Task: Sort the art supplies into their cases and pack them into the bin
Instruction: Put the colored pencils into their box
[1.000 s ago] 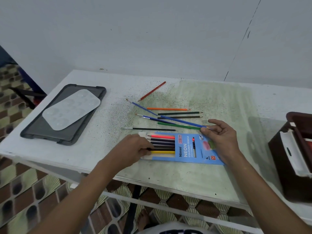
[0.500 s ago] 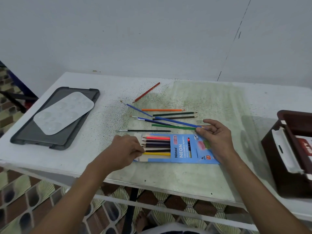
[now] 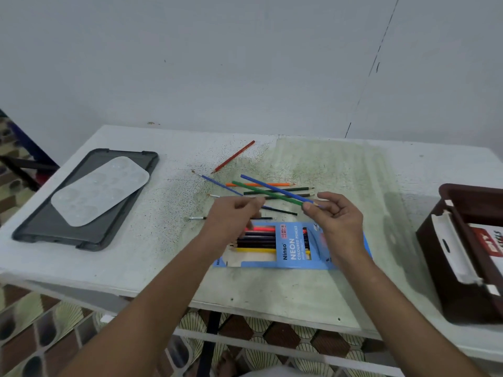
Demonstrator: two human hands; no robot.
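Note:
My right hand [image 3: 337, 217] pinches a blue pencil [image 3: 275, 187] and a green pencil [image 3: 261, 192] near their tips and holds them lifted above the table. The blue pencil box [image 3: 292, 248] lies flat under my hands, with several coloured pencils inside. Raised over the box's left end, my left hand [image 3: 232, 220] has loosely curled fingers and grips nothing that I can see. On the table beyond lie a red pencil [image 3: 234, 156], an orange pencil [image 3: 258, 184], two dark pencils [image 3: 283, 189] and thin paintbrushes [image 3: 215, 182].
A grey tray [image 3: 40, 227] with a white paint palette [image 3: 100, 189] sits at the table's left. A dark brown bin [image 3: 462, 295] holding a white case and a printed pack stands at the right edge. The wall runs close behind the table.
My right hand lifted the blue and green pencils off the table. My left hand left the pencils in the box and rose towards the lifted ones.

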